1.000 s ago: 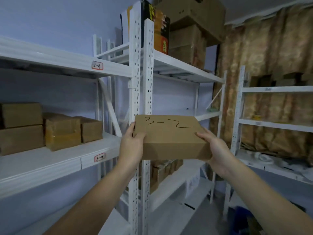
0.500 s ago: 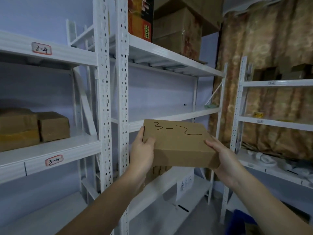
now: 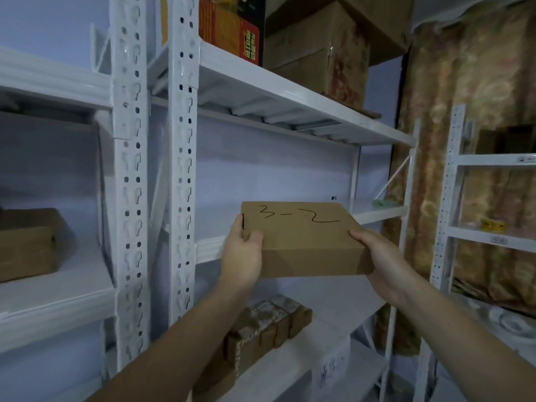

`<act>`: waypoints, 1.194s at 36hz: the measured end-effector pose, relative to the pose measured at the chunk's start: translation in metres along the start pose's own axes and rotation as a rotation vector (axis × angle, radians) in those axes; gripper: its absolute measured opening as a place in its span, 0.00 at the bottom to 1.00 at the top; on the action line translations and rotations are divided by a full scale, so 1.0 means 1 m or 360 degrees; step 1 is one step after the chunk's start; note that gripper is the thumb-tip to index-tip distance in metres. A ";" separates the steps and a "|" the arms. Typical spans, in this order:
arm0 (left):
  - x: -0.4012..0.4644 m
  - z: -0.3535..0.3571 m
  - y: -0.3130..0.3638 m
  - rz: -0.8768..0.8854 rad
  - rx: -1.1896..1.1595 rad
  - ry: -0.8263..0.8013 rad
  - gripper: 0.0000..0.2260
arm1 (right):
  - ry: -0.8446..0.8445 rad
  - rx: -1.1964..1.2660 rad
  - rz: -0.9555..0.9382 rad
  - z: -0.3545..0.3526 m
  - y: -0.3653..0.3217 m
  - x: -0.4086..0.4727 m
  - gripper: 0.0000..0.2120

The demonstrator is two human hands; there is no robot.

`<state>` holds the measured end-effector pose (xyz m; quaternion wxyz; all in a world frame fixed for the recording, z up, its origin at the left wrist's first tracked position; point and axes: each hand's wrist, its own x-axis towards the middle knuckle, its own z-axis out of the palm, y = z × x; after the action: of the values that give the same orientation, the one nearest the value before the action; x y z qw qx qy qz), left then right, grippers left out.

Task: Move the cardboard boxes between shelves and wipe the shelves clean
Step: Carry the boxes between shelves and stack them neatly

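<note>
A flat cardboard box marked "3-2" in black pen is held level in front of the white middle shelf of the centre rack. My left hand grips its near left corner, thumb on top. My right hand grips its right edge, with the fingers hidden behind or under the box. The box's far edge sits about level with the shelf's front lip.
Two perforated white uprights stand just left of the box. Brown boxes sit on the left rack's shelf. Several taped boxes fill the shelf below. Large cartons and a red printed box sit above. Another rack stands on the right.
The view has swung right and closer to the centre rack. The box, still held by both hands, has moved forward toward the middle shelf.
</note>
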<state>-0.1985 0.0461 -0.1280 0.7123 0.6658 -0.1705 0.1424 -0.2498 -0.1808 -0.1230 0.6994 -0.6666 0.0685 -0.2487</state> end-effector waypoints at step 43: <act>0.259 -0.009 -0.054 -0.0709 0.2551 0.0508 0.14 | -0.1374 -0.1396 -0.0689 0.186 0.033 0.360 0.38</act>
<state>0.0587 0.0451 -0.0654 0.0517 0.9594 0.2199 0.1687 0.1499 -0.1720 -0.0509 0.2611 -0.9289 -0.2592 -0.0428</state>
